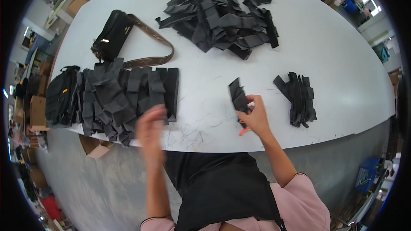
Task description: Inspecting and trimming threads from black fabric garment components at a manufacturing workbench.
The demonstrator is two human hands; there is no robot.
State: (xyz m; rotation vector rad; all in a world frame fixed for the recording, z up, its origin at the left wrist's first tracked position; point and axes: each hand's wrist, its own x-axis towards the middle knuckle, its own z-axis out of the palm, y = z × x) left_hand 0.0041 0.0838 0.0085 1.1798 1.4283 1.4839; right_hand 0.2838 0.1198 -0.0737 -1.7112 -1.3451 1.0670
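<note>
My right hand point(257, 117) is closed round a dark grey folded fabric strip point(238, 94), which stands up above the fingers over the white table. A small orange loop point(244, 131), perhaps a tool's handle, pokes out beneath the same hand; the rest of it is hidden. My left hand point(150, 124) is smeared by motion at the near right edge of a spread pile of dark fabric strips point(109, 94), and its fingers cannot be read. To the right of my right hand lies a smaller stack of similar strips point(302, 100).
A large heap of dark strips point(222, 21) covers the table's far middle. At the left are a black shoulder bag point(113, 34) with a brown strap and a black backpack point(62, 96). Loose thread ends point(188, 137) lie near the front edge; an open cardboard box point(95, 146) is below it.
</note>
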